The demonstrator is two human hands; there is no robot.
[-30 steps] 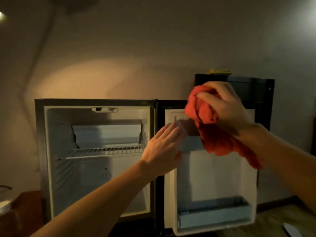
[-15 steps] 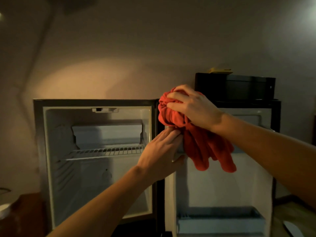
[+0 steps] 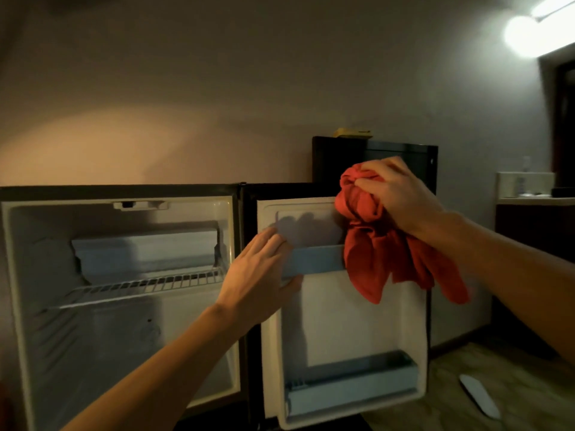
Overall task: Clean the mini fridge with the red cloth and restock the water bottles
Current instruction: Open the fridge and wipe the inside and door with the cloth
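Observation:
The mini fridge (image 3: 18, 275) stands open and holds no bottles. Inside it are a wire shelf (image 3: 140, 286) and a small freezer box. Its door (image 3: 342, 331) swings out to the right, with an upper rail (image 3: 314, 261) and a lower rack (image 3: 351, 390). My left hand (image 3: 258, 275) holds the left end of the upper rail, fingers over the door's inner edge, thumb under the rail. My right hand (image 3: 395, 197) grips the bunched red cloth (image 3: 373, 244) against the door's upper right corner; the cloth's loose ends hang down. No water bottles are in view.
A black box (image 3: 373, 163) with a yellowish item (image 3: 353, 133) on top stands behind the door. At the right is a dark counter (image 3: 535, 219) with a white tray. A white object (image 3: 479, 396) lies on the wooden floor. A bright lamp glares at the top right.
My right hand has carried the cloth from the door's upper left edge to its upper right corner. My left hand stays on the door's left side. The view has shifted right.

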